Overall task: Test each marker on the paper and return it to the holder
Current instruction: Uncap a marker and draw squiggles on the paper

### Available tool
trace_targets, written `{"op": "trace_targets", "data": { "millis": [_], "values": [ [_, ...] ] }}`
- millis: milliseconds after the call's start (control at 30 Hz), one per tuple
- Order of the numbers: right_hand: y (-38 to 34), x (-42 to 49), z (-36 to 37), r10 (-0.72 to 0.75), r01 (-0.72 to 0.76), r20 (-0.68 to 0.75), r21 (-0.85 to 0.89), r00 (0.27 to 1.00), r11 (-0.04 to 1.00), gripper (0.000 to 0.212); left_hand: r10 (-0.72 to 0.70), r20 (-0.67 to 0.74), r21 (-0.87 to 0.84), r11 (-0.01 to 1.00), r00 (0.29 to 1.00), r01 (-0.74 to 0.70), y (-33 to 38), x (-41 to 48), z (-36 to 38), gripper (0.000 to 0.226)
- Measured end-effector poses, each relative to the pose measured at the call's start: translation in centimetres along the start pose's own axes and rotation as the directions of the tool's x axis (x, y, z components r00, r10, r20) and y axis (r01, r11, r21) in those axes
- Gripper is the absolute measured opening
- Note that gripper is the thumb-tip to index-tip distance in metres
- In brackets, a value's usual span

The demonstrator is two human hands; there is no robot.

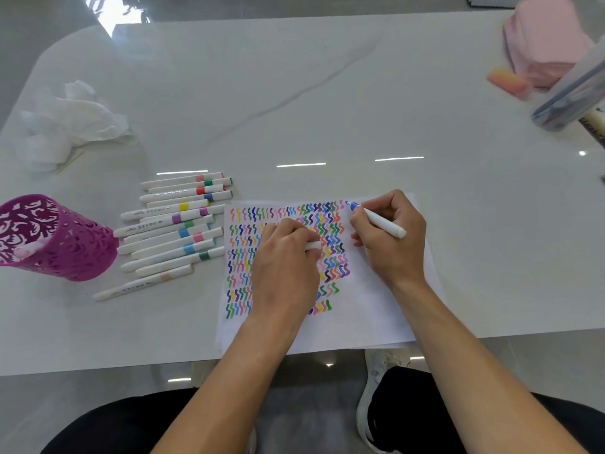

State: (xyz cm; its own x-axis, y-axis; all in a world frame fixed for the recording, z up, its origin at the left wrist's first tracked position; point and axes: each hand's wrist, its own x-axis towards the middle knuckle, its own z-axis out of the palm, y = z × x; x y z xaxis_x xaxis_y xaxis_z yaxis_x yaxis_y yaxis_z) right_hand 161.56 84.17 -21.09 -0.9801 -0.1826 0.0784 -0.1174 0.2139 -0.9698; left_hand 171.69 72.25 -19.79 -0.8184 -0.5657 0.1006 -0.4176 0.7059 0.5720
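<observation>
Slanting marker (384, 223), tip pointing up-left

L hand (288, 257) fisted knuckles-up round a cap (313, 246); R hand (391, 237) pinches marker (381, 221), tip toward 10 o'clock. Both forearms (258, 375) enter from 6.

Your right hand (391, 237) sets a blue marker (376, 220) tip on the paper (376, 309) at frame centre, while your left hand (288, 257) holds its white cap (313, 246).

The markers (173, 224) lie just left of the paper (370, 309). The holder (62, 244) sits farther left of the paper.
</observation>
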Motion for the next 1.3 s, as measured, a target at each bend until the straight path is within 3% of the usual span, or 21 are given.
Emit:
{"op": "trace_targets", "data": {
  "millis": [700, 1300],
  "values": [
    [0.09, 0.11, 0.17, -0.01, 0.013, 0.028, -0.087, 1.0, 0.996, 0.017, -0.017, 0.002, 0.001, 1.0, 1.0, 0.017, 0.05, -0.06, 0.03, 0.017],
    [0.25, -0.01, -0.12, -0.007, 0.008, 0.02, -0.06, 1.0, 0.998, 0.012, -0.03, -0.011, 0.01, 0.999, 0.999, 0.031, 0.13, -0.12, 0.14, 0.017]
  ]
}}
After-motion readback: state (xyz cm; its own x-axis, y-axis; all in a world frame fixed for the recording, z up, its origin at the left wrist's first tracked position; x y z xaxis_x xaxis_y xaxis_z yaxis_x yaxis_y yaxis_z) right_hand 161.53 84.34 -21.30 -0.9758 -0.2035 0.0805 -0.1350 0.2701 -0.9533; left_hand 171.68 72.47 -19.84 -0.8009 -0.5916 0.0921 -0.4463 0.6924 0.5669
